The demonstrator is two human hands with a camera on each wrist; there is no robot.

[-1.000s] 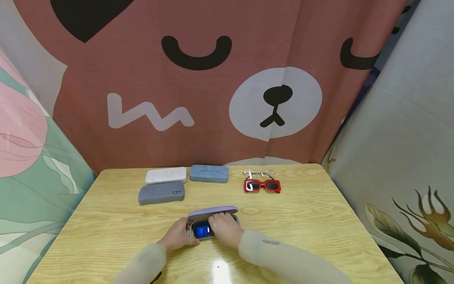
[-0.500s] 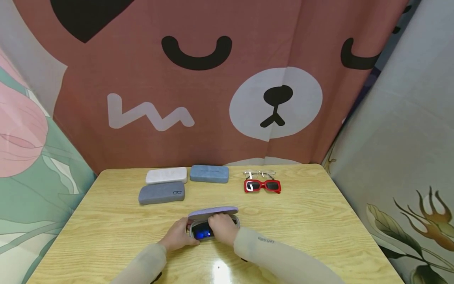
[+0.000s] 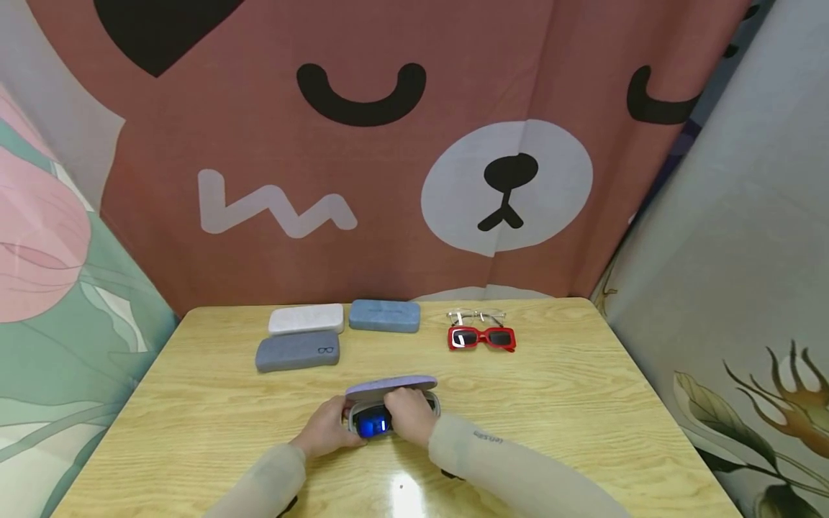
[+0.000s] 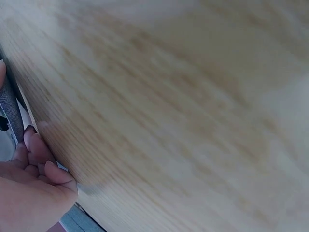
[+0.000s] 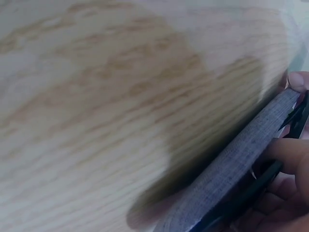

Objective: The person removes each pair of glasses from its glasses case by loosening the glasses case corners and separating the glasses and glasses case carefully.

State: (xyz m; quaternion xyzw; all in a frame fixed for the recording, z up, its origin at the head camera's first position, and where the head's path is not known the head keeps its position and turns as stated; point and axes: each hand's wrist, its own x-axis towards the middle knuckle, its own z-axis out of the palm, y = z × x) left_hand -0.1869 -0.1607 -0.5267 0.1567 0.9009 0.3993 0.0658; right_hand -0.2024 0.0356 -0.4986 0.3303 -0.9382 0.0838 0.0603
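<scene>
Head: open purple glasses case (image 3: 391, 392) at near-centre of table (image 3: 570, 403), lid up. Left hand (image 3: 327, 429) grips its left end; right hand (image 3: 409, 417) curled over blue-lensed glasses (image 3: 371, 421) inside.
Left wrist: fingers (image 4: 36, 157) curled against case edge (blurred).
Right wrist: fingers (image 5: 289, 159) wrap a dark frame beside the grey case wall (image 5: 241, 169).
</scene>
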